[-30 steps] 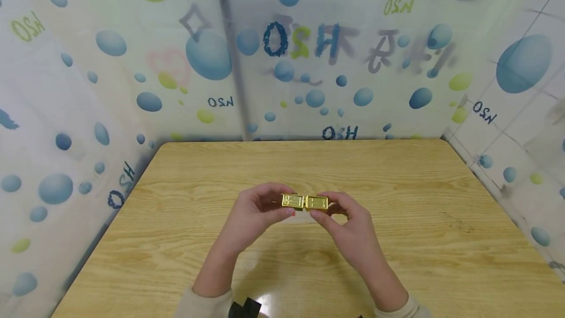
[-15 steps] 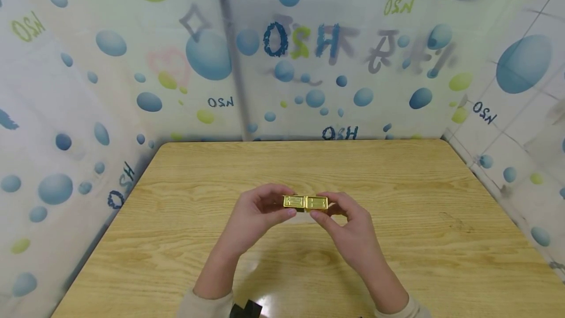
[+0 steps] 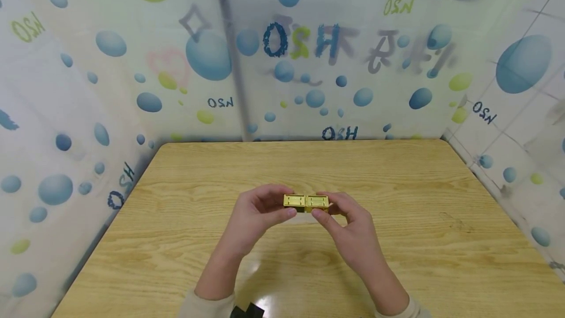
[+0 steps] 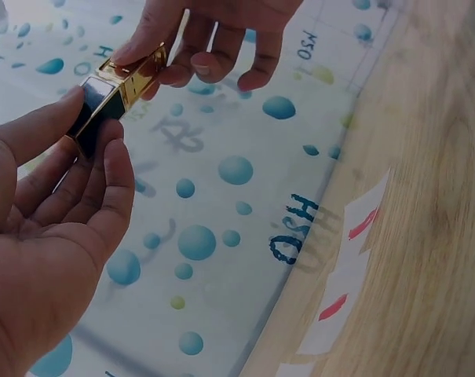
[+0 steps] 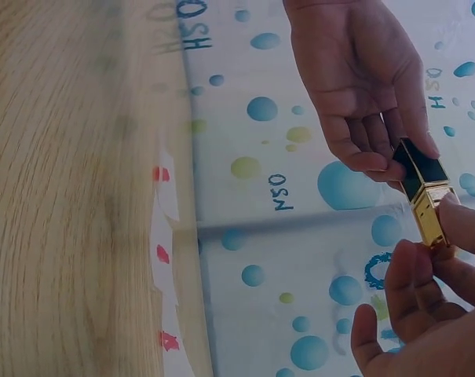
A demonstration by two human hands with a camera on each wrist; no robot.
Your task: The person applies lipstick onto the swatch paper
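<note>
A small rectangular lipstick tube (image 3: 317, 202) is held level above the table, its gold top faces showing in the head view. My left hand (image 3: 252, 217) pinches the left part between thumb and fingers. The right part is pinched by my right hand (image 3: 348, 225). In the left wrist view, the half in my left fingers is a glossy black section (image 4: 104, 110) with gold edging. Seen from the right wrist, the gold half (image 5: 429, 220) sits between my right thumb and fingertips. The two halves meet in line at a gold band. Fingertips hide both ends.
The wooden table (image 3: 397, 185) spreads beneath both hands. Behind and at the sides stands a white curtain (image 3: 309, 77) printed with blue and green bubbles. White paper strips (image 4: 343, 267) with red marks lie along the table's edge in the wrist views. A black object (image 3: 247, 310) shows near my left sleeve.
The gap between the two halves has narrowed slightly as my left fingers shifted a little right. The top faces have tilted slightly more into view. Both hands keep their grip.
</note>
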